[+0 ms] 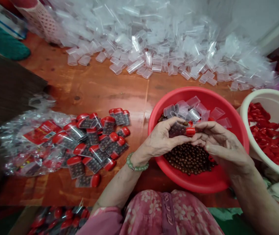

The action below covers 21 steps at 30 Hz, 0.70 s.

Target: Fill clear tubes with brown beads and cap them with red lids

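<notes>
My left hand (157,140), with a green bead bracelet at its wrist, is closed around a small clear plastic box (176,130) filled with dark brown balls. The box lies sideways, its red cap (190,131) toward the right. At that cap are the curled fingertips of my right hand (224,143); whatever they hold is hidden. Both hands are above a red basin (236,143). Inside it, loose brown balls (188,158) form a heap, and several empty clear sleeves (194,114) rest at the far side.
Filled red-capped boxes (99,153) lie piled on the wooden table (95,86) at left, beside a crinkled clear bag (31,130). A large heap of clear sleeves (151,49) covers the back. Right of the basin, a white tub (248,98) holds red caps (268,130).
</notes>
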Each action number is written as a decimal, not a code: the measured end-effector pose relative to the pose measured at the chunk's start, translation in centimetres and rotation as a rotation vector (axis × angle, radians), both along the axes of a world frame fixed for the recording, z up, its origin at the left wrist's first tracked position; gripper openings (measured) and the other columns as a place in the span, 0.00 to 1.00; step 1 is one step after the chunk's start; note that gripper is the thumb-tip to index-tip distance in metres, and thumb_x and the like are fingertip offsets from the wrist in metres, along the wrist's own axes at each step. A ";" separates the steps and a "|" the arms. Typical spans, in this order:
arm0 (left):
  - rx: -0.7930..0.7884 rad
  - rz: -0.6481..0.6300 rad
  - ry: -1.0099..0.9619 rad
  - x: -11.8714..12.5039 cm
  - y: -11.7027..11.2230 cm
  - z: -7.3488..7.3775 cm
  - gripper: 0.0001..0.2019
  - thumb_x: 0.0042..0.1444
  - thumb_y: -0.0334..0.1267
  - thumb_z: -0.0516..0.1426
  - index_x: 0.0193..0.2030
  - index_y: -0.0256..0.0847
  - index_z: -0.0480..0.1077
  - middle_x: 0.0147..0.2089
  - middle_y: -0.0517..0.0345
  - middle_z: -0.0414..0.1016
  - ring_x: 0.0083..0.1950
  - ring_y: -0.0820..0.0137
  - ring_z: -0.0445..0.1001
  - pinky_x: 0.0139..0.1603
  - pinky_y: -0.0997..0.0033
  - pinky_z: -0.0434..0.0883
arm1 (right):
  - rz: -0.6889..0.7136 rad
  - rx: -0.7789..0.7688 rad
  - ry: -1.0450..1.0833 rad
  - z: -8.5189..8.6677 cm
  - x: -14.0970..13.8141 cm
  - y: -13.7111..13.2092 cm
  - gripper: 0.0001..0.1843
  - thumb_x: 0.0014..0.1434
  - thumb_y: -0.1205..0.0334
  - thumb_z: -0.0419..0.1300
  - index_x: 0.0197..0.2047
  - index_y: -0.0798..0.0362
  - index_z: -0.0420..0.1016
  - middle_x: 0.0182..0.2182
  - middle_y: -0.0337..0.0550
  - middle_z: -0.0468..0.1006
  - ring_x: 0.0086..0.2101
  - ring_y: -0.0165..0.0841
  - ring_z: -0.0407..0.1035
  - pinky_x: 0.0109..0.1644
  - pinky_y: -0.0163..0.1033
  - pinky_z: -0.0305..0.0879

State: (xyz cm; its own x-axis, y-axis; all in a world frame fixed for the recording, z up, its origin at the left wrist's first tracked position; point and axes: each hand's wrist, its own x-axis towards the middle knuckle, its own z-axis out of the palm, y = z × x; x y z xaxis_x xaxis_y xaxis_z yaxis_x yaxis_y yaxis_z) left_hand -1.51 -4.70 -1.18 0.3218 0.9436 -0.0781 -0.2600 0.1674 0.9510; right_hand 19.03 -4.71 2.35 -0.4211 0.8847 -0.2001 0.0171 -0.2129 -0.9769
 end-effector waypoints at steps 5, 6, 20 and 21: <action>0.064 0.002 0.049 -0.1 0.1 -0.1 0.14 0.54 0.36 0.66 0.47 0.39 0.73 0.42 0.57 0.79 0.45 0.69 0.76 0.52 0.67 0.71 | -0.037 0.160 -0.153 -0.4 -1.6 0.2 0.20 0.54 0.52 0.73 0.47 0.46 0.75 0.33 0.37 0.78 0.34 0.30 0.74 0.40 0.36 0.76; 0.071 -0.004 0.066 -0.1 0.1 -0.2 0.14 0.54 0.36 0.66 0.47 0.39 0.73 0.42 0.57 0.79 0.44 0.69 0.76 0.51 0.67 0.71 | -0.055 0.200 -0.196 -0.5 -1.7 0.3 0.18 0.55 0.51 0.72 0.45 0.47 0.76 0.32 0.37 0.77 0.33 0.30 0.73 0.38 0.35 0.75; -0.028 -0.141 -0.024 -0.2 0.1 0.0 0.10 0.60 0.40 0.62 0.44 0.38 0.72 0.34 0.58 0.76 0.36 0.72 0.75 0.42 0.70 0.72 | 0.135 0.639 -0.621 2.2 -0.6 2.9 0.12 0.68 0.56 0.60 0.52 0.47 0.77 0.42 0.44 0.82 0.41 0.36 0.78 0.47 0.41 0.75; -0.017 -0.144 -0.009 -0.3 0.1 0.0 0.10 0.60 0.41 0.62 0.44 0.38 0.72 0.33 0.58 0.76 0.35 0.72 0.74 0.42 0.70 0.72 | 0.174 0.680 -0.653 2.5 -0.6 3.0 0.12 0.68 0.57 0.59 0.52 0.47 0.78 0.42 0.44 0.83 0.40 0.36 0.77 0.47 0.41 0.74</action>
